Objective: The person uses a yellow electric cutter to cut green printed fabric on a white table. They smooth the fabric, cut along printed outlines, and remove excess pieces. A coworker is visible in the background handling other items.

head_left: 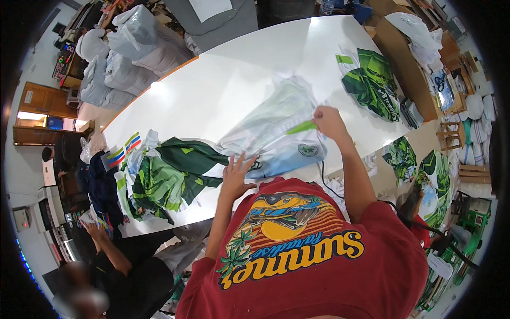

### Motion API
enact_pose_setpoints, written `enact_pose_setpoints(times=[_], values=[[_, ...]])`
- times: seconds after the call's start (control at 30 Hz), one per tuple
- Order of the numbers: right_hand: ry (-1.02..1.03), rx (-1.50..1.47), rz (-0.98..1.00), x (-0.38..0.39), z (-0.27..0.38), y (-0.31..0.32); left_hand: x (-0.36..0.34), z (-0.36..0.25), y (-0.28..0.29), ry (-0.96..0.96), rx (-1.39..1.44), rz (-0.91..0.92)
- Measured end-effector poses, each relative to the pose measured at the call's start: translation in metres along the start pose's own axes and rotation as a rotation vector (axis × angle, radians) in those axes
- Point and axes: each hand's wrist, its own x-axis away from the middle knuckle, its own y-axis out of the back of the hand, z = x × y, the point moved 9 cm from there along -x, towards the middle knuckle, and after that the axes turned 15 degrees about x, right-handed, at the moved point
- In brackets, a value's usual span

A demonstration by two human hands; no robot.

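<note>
A white and light-blue jersey [279, 119] lies spread on the white table in front of me, with a bright green strip and a round green badge on it. My right hand [330, 123] pinches its right edge beside the end of the green strip. At the lower left of the jersey, my left hand [236, 178] rests flat with its fingers spread. A heap of green patterned jerseys [164, 181] is left of that hand, some of it dark green and reaching close to my fingers.
More folded green garments [372, 85] lie at the table's [207, 90] right end, by a cardboard panel [406, 69]. Stuffed sacks [133, 58] are piled beyond the left edge. A person in black [127, 266] is at the lower left. Green clothing [435, 181] hangs at the right.
</note>
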Motion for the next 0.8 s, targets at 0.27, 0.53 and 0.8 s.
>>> enact_pose_setpoints(times=[0.27, 0.53, 0.8], values=[[0.435, -0.657, -0.467, -0.026, 0.146, 0.122, -0.017, 0.076, 0.153, -0.064, 0.905, -0.791], [-0.339, 0.316, 0.128, -0.011, -0.023, -0.072, 0.057, 0.141, 0.216, 0.024, 0.925, -1.008], [-0.135, 0.18, -0.032, 0.057, -0.049, -0.107, -0.03, 0.018, 0.055, 0.009, 0.08, -0.589]])
